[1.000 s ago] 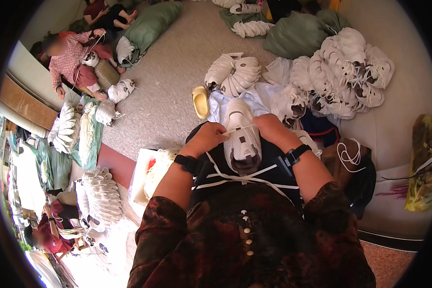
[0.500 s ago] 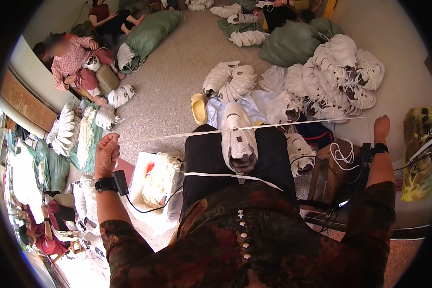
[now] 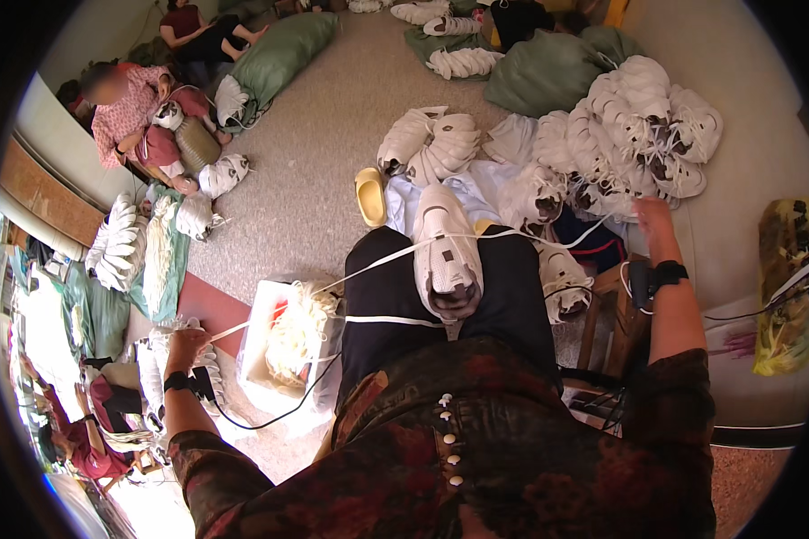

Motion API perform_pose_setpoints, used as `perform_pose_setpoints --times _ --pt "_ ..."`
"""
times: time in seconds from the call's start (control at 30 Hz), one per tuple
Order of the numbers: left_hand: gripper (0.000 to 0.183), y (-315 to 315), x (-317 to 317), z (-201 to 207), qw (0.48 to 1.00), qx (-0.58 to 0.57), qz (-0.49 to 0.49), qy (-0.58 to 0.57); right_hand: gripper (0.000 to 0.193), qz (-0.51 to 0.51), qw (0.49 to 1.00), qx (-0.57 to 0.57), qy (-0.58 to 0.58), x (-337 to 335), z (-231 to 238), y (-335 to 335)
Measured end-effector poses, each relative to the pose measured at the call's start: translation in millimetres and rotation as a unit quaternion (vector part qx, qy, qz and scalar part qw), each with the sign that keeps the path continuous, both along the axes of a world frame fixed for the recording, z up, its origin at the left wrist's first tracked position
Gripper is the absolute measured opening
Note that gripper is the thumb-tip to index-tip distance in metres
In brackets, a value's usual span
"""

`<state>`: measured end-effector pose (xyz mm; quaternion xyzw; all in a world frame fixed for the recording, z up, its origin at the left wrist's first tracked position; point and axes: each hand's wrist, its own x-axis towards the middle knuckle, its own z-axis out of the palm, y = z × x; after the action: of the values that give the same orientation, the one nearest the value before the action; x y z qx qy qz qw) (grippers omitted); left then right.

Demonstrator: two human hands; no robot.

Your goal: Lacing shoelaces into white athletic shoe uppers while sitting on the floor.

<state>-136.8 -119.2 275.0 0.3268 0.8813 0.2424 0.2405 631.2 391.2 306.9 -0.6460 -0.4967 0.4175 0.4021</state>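
A white sneaker (image 3: 447,256) rests on my dark-trousered lap, between the thighs, its opening toward me. A flat white shoelace (image 3: 377,262) passes over the sneaker and reaches out toward both sides. At its left end, beside the white bin, my left hand (image 3: 187,347) is closed on it. The other end sags past my right knee and rises to my right hand (image 3: 654,217), whose fingers look pinched on it in front of the shoe pile. Another white band (image 3: 395,320) crosses my lap below the sneaker.
Left of my knee stands a white bin (image 3: 259,352) of loose laces. White shoes (image 3: 634,108) are heaped at the right, near a green sack (image 3: 548,76). A yellow slipper (image 3: 370,198) lies ahead. Beside my right thigh is a wooden stool (image 3: 627,314). Other people sit at the left.
My left hand has moved down toward me, beside the bin. My right hand has come inward. The shoelace, formerly taut and straight, now bends over the sneaker and sags on the right.
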Motion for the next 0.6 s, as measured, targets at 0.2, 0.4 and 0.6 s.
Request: perform_pose_setpoints --times 0.2,0.4,0.6 --pt "0.014 -22.0 -12.7 -30.1 0.989 -0.089 0.104 -0.051 0.01 0.372 0.887 -0.174 0.21 -189.5 -16.5 -82.5" --pt "0.027 5.0 20.9 -78.8 0.964 -0.069 0.211 -0.149 0.008 0.34 0.915 -0.103 0.191 -255.9 -66.7 -95.3" --pt "0.02 112.2 115.1 -106.1 0.854 0.183 0.194 -0.447 0.003 0.298 0.92 -0.083 0.241 -269.4 -68.0 -99.8"
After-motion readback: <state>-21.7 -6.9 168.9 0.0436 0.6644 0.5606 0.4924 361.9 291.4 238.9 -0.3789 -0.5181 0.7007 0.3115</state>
